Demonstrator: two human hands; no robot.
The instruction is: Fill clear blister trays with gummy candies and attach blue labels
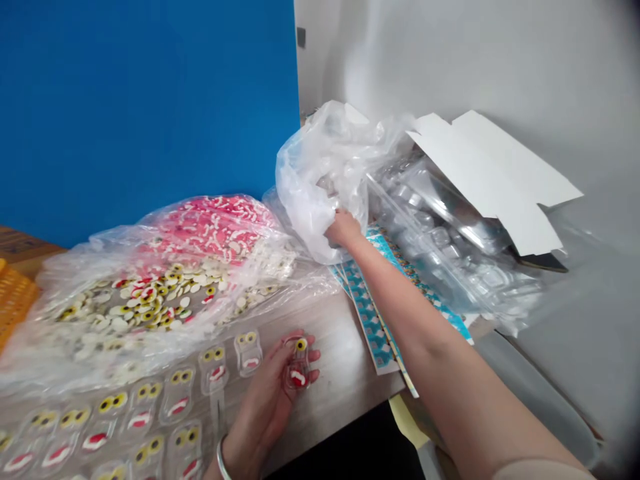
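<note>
In my left hand (pixel 275 387) lies a small clear plastic blister tray (pixel 299 367), held by the thumb and fingers. It carries a yellow-and-black eye piece and a red-and-white mouth piece. My right hand (pixel 344 229) reaches into the opening of a whitish translucent plastic bag (pixel 320 153); its fingertips are hidden inside, so what they grip cannot be made out. Left of my left hand stand rows of similar filled trays (pixel 214 370), each with eyes and a mouth. Behind them spreads a clear bag of loose eye pieces (pixel 160 293) and red-and-white mouth pieces (pixel 215 223).
Blue printed card sheets (pixel 370 320) lie under my right forearm. Beyond it sit a bag of clear plastic shells (pixel 445 240) and a white cardboard piece (pixel 490 167). An orange basket (pixel 15 300) stands at the left edge. A blue panel (pixel 150 100) rises behind the table.
</note>
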